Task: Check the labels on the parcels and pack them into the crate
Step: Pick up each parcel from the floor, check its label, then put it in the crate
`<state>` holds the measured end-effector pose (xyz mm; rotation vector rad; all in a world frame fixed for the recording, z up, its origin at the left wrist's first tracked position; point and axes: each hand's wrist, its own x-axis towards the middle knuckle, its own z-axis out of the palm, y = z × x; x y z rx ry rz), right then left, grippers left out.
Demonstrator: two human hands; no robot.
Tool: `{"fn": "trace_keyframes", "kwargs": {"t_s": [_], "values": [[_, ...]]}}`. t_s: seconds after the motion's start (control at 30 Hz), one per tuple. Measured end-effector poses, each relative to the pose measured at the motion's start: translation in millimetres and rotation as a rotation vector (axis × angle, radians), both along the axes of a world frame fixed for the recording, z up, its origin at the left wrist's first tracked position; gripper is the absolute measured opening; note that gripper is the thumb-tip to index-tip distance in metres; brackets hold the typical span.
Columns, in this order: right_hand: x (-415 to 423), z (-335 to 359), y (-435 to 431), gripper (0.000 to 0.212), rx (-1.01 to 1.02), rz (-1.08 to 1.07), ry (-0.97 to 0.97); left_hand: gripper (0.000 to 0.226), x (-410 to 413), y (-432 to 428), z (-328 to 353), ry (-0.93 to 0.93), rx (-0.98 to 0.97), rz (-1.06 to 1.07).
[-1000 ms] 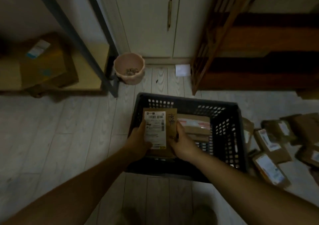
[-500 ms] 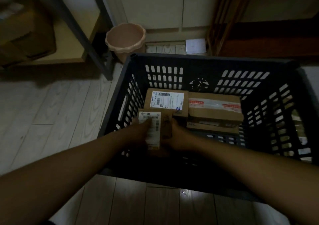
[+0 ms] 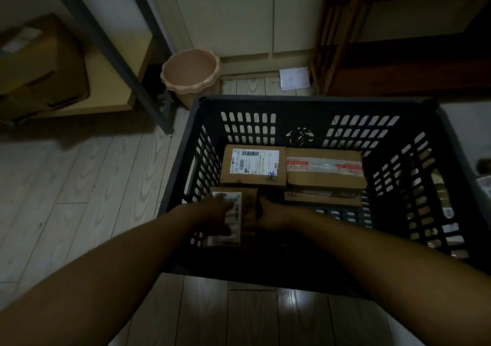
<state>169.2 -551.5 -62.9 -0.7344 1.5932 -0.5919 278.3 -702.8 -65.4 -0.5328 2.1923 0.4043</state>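
Both of your hands are down inside the dark slotted crate point(image 3: 305, 102), which stands on the pale plank floor point(image 3: 79, 186). Between them you hold a small brown parcel point(image 3: 248, 201) with a white printed label on top. It sits low in the near-left corner of the crate, against the left wall. Your left hand point(image 3: 215, 212) lies over the label with its fingers wrapped round the parcel's left side. Your right hand point(image 3: 268, 212) grips the right edge, thumb towards the top. The light is dim, so I cannot tell whether the parcel already rests on the crate's bottom.

Just beyond it, along the far wall, lies a barcode parcel point(image 3: 253, 167), label up, touching the near parcel's far edge. To its right, side by side with it, is a taped parcel point(image 3: 324, 170) with red-printed clear tape across the top. That one lies on a flatter parcel point(image 3: 322, 199), of which only the near edge shows.

Outside the crate, a pink bin point(image 3: 190, 73) stands just past its far-left corner. A white sheet point(image 3: 294, 78) lies on the floor by the cupboard doors point(image 3: 239, 13). A cardboard box point(image 3: 39, 64) sits on a low shelf at the left.
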Motion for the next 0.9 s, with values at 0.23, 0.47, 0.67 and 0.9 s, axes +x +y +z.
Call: {"fn": "trace_keyframes", "kwargs": {"t_s": [0.23,0.47,0.67,0.9], "values": [[-22.9,153.2,49.5,0.046,-0.031,-0.219,0.264,0.056,-5.4,14.9,177.2,0.246,0.149,0.272],[-37.3,397.7,92.0,0.025,0.083,-0.248,0.375,0.047,-5.6,62.3,419.0,0.401,0.161,0.255],[-26.0,581.8,143.8,0.046,0.075,-0.288,0.549,0.066,8.3,109.3,582.3,0.472,0.113,0.290],[12.8,708.3,225.6,0.059,0.021,-0.420,0.767,0.080,8.6,172.2,700.3,0.616,0.052,0.117]]}}
